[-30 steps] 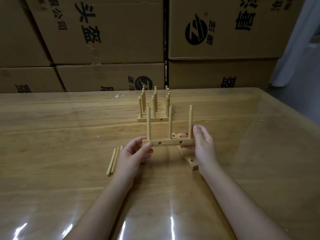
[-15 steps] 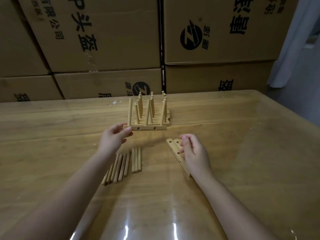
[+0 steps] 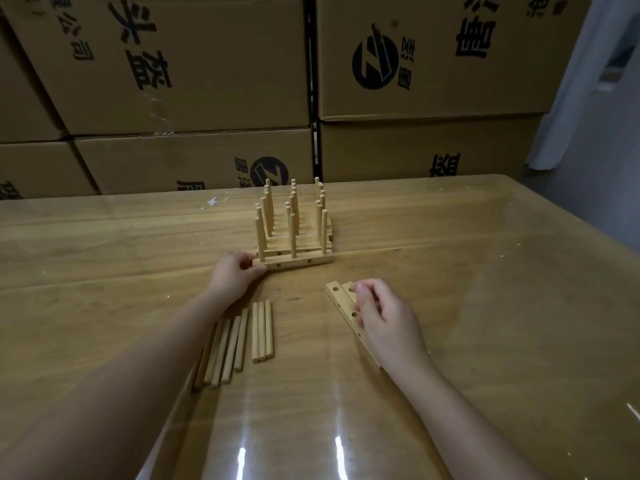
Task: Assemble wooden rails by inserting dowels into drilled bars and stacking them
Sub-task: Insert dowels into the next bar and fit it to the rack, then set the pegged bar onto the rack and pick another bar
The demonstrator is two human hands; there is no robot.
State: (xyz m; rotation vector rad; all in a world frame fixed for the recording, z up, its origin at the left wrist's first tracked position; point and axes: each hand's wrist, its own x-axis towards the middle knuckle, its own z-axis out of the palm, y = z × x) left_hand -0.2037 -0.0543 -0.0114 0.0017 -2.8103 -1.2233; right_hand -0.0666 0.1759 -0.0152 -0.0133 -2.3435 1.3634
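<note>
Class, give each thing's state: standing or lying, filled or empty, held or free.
Front rail: upright, three dowels in, left end held.
Rails behind: standing, dowels in.
Loose dowels: lying flat, free.
Bars: lying flat, holes empty.
Left hand: grips front rail.
Right hand: curled over bars; grip unclear.

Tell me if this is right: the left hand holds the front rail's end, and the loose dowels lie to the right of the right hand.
One thing is wrong. The head view shows the loose dowels lying to the left of the right hand, not to its right. The left hand does hold the front rail by its end.
</note>
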